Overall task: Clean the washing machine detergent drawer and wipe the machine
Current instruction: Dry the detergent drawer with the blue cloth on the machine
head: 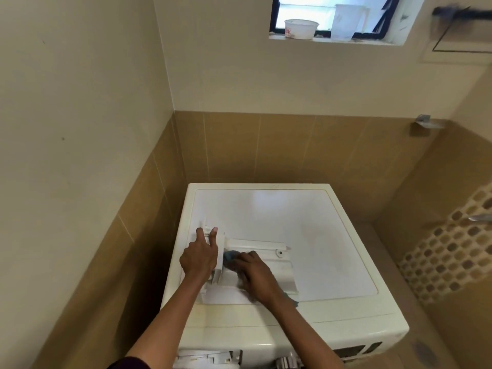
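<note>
The white detergent drawer (269,251) lies on top of the white washing machine (306,222), near its front left. My left hand (199,255) holds the drawer's front panel at the left end, index finger and thumb stretched along it. My right hand (257,272) is inside the drawer, gripping a blue-grey cloth (231,255) that shows at my fingertips and again beside my wrist. Most of the cloth is hidden under the hand.
The machine stands in a corner of tan tiled walls, close on the left and behind. The empty drawer slot (210,359) shows at the machine's front. A white tub (300,27) and a jug (347,21) sit on the high window sill.
</note>
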A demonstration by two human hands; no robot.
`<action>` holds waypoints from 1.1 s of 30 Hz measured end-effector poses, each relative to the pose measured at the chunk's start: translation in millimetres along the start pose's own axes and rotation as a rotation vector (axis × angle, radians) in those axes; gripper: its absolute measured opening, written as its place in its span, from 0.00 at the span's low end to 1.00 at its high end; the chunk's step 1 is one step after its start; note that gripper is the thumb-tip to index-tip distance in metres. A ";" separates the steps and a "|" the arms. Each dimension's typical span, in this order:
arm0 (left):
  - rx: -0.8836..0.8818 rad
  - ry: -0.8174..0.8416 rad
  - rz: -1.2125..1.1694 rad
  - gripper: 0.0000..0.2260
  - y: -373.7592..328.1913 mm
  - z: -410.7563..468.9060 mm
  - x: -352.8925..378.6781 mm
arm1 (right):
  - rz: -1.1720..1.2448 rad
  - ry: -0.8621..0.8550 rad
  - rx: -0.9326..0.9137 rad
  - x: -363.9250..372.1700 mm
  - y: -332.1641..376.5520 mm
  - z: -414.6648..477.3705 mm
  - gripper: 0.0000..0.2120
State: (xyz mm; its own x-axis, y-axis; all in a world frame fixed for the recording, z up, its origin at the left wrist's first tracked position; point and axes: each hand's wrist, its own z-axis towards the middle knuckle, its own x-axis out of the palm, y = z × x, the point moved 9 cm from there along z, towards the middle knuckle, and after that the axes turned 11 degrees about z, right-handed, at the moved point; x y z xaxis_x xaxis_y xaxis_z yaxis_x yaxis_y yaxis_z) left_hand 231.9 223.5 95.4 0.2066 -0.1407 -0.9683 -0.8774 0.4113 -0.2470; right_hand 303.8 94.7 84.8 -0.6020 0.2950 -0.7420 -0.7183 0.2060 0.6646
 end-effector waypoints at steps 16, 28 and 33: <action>-0.033 0.010 -0.035 0.23 3.3 1.2 -0.6 | 0.043 -0.040 -0.115 -1.9 -4.5 -7.1 0.26; -0.130 0.232 -0.364 0.27 5.2 -6.4 6.4 | 0.378 -0.182 -0.054 -36.5 30.3 37.6 0.17; -0.101 0.235 -0.351 0.29 3.7 -5.4 6.4 | 0.302 -0.123 -0.031 -2.8 44.1 39.7 0.13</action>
State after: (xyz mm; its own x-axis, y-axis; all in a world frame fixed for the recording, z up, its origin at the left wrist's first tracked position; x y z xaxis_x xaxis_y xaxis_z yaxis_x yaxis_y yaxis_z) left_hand 227.7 219.3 88.5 0.4058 -0.4619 -0.7886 -0.8121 0.2136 -0.5430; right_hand 287.7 140.0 119.7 -0.7441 0.4490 -0.4946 -0.5254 0.0638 0.8484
